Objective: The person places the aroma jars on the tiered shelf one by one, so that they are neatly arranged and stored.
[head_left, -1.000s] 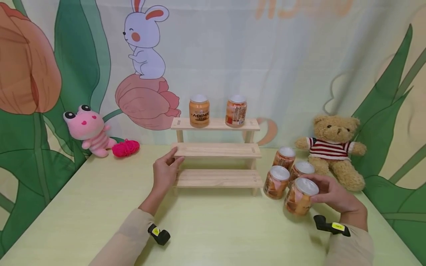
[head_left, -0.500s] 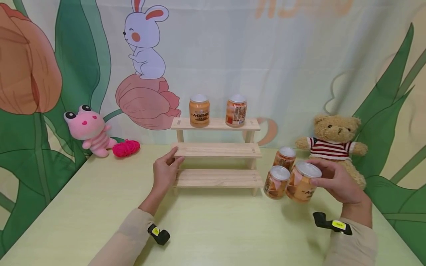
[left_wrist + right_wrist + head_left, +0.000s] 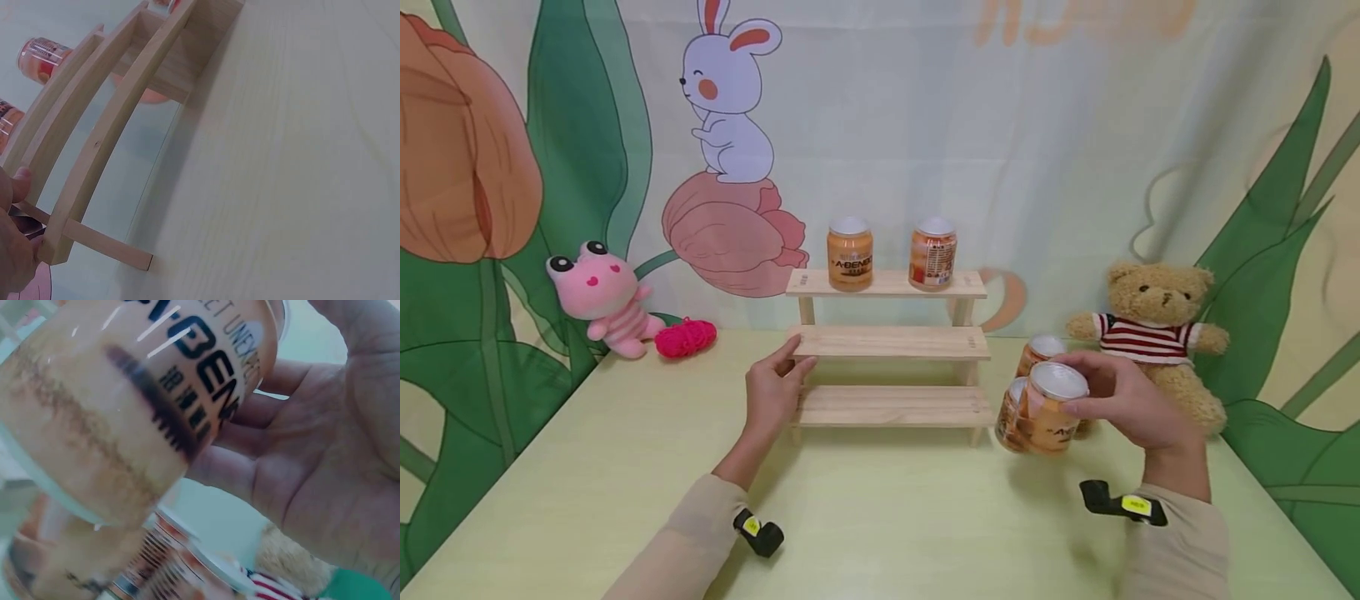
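Observation:
My right hand grips a canned-food jar with a silvery lid and orange contents, thumb on the near side of its top. The jar is raised off the table, slightly tilted; its printed label fills the right wrist view. Behind it stand similar jars, one at the back and one at the left, partly covered by it. At the left end of a three-tier wooden shelf rack, my left hand holds the middle tier's end. Two jars, a left one and a right one, stand on the top tier.
A teddy bear in a striped shirt sits behind my right hand. On the far left are a pink plush frog and a bundle of red yarn. A printed curtain hangs behind the table.
My right hand first lifted the jar up from in front of the others, then carried it left, over the left standing jar in view. My left hand stays on the rack.

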A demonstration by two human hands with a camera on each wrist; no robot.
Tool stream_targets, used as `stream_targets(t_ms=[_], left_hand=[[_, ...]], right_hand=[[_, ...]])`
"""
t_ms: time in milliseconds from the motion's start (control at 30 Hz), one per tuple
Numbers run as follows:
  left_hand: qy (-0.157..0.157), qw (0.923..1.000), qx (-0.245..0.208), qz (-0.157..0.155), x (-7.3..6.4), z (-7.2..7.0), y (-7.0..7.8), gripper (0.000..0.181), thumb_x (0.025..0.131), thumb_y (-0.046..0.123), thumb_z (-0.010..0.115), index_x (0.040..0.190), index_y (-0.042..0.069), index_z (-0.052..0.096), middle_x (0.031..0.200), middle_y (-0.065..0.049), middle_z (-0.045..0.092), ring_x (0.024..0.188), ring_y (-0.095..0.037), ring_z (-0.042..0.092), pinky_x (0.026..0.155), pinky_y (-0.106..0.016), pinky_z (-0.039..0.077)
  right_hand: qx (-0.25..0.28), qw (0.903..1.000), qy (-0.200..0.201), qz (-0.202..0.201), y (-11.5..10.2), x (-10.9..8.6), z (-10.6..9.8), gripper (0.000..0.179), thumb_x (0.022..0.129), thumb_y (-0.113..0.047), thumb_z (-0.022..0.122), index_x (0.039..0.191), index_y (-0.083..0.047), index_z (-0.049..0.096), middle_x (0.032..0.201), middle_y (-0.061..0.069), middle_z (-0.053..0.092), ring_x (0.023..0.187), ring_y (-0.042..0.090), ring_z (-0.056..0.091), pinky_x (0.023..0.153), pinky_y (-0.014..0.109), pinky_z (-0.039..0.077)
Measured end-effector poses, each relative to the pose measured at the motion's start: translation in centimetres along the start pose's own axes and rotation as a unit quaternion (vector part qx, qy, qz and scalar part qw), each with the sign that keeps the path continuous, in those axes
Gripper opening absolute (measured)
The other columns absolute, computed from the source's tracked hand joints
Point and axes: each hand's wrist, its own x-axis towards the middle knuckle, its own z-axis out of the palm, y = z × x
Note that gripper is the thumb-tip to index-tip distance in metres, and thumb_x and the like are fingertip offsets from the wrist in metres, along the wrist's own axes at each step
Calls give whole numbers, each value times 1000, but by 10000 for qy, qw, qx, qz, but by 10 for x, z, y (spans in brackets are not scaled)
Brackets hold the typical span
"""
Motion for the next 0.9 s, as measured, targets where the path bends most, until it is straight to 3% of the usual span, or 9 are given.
stream_targets(t_ms=[133,367,533,767,900], left_hand=[[21,10000,-8,32,1,0,-1,50,92,16,74,139,11,60,112,-17,72,83,-18,61,51,-16,40],[63,10000,12,61,1,1,-4,49,91,16,75,138,10,61,111,-17,72,81,-17,61,48,-17,37],[93,9999,35,84,1,1,-5,48,91,16,75,137,10,62,109,-16,73,80,-15,61,48,-16,37],[67,9999,65,45,1,1,-4,49,92,16,74,138,11,61,111,-17,72,79,-17,59,49,-16,38],[95,9998,82,179,1,1,-3,48,91,15,75,137,9,62,110,-18,72,80,-16,61,51,-15,40]], right_hand=[[-311,9995,-57,89,-3,18,19,45,84,5,72,127,5,59,108,6,69,93,19,66,75,33,55],[52,9983,-563,137,-8,49,56,44,84,-1,76,124,8,58,106,13,66,91,22,63,76,33,54],[9,9978,-628,200,-13,61,77,43,84,-5,78,123,2,61,107,15,66,94,24,62,78,34,53],[-80,9993,-95,358,-17,77,107,44,84,-13,81,124,-3,63,115,12,65,102,27,62,82,39,53],[-238,9986,263,403,-20,85,123,45,84,-16,82,124,-4,64,117,11,66,109,27,63,87,42,51]])
